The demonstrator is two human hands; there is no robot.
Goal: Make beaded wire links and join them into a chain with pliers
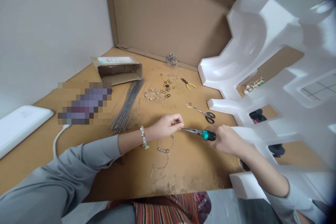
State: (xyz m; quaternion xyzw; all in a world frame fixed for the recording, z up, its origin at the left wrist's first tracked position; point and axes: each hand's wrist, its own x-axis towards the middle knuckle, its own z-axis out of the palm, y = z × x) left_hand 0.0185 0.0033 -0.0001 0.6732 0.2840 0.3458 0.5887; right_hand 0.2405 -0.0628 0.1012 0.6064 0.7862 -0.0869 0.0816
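Observation:
My right hand (225, 140) is closed around the teal-and-black handles of long-nose pliers (208, 135). Their narrow jaws point left and meet the fingertips of my left hand (169, 126). Thumb and index finger of that hand are pinched on a thin wire (176, 122), mostly hidden by the fingers. Just below, a wire loop with several clear beads (164, 151) shows over the table; whether it hangs from my fingers or lies flat, I cannot tell. Loose bent wire pieces (159, 179) lie nearer the front edge.
Black-handled scissors (210, 117), yellow-handled pliers (188, 84), small dark rings (167, 89) and beaded wire circles (152, 95) lie beyond my hands. Left are a wire bundle (127, 106), an open cardboard box (140, 71) and a white device (26, 126). White foam packing (252, 31) borders the right.

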